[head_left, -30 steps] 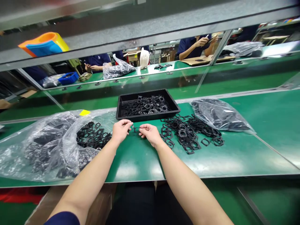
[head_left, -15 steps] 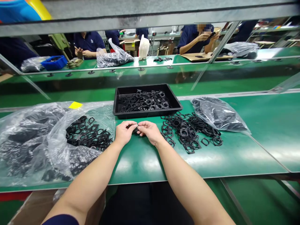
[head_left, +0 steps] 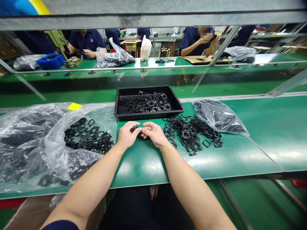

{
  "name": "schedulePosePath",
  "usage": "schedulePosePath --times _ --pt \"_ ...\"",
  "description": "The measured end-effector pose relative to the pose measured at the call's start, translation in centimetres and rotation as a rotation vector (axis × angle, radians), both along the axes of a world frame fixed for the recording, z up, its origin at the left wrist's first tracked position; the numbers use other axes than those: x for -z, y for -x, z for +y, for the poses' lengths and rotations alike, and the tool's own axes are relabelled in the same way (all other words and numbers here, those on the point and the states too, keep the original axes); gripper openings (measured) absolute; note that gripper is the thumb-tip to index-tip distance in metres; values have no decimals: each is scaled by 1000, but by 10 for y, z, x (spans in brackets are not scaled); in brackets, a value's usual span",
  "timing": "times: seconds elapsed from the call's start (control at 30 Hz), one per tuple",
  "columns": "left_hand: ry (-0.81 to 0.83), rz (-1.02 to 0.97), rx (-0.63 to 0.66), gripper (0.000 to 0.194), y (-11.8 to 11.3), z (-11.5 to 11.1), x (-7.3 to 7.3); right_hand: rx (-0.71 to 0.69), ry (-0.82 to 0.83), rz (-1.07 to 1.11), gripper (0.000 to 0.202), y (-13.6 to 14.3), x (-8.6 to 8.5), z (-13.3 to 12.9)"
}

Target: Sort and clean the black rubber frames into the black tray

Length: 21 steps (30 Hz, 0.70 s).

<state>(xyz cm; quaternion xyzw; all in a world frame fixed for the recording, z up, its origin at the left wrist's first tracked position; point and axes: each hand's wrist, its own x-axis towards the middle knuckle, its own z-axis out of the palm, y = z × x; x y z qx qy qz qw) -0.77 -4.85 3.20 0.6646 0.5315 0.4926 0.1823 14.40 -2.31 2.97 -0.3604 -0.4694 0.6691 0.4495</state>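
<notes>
My left hand (head_left: pixel 128 134) and my right hand (head_left: pixel 153 134) meet over the green table, just in front of a black tray (head_left: pixel 150 115). Between their fingertips they pinch a small black plastic part (head_left: pixel 139 134), mostly covered by the fingers. Ring-shaped black parts (head_left: pixel 146 103) fill much of the tray. To the right of my right hand lies a loose pile of black ring-shaped parts (head_left: pixel 187 131). On the left, an open clear plastic bag (head_left: pixel 56 143) spills out black parts with round holes (head_left: pixel 88 137).
A clear bag of dark parts (head_left: pixel 219 116) lies beyond the right pile. A metal rail (head_left: pixel 153 21) crosses overhead. Across the line, co-workers in dark shirts (head_left: pixel 192 41) sit at another green bench with a blue bin (head_left: pixel 50 62) and a white basket (head_left: pixel 145 48).
The view has shifted slightly, moving the bench items a little left in the picture. My hands stay together, and their fingertips have shifted slightly around the black part.
</notes>
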Motion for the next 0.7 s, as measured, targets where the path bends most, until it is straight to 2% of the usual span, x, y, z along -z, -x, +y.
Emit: schedulePosePath --times 0.13,0.37,0.7 --pt "-10 82 122 42 4 1 -1 23 -13 5 42 -4 -3 1" --pt "0 109 91 37 10 4 -1 -2 26 32 41 -6 -6 -1" --pt "-7 162 109 36 11 5 5 33 -23 30 44 -6 -1 1"
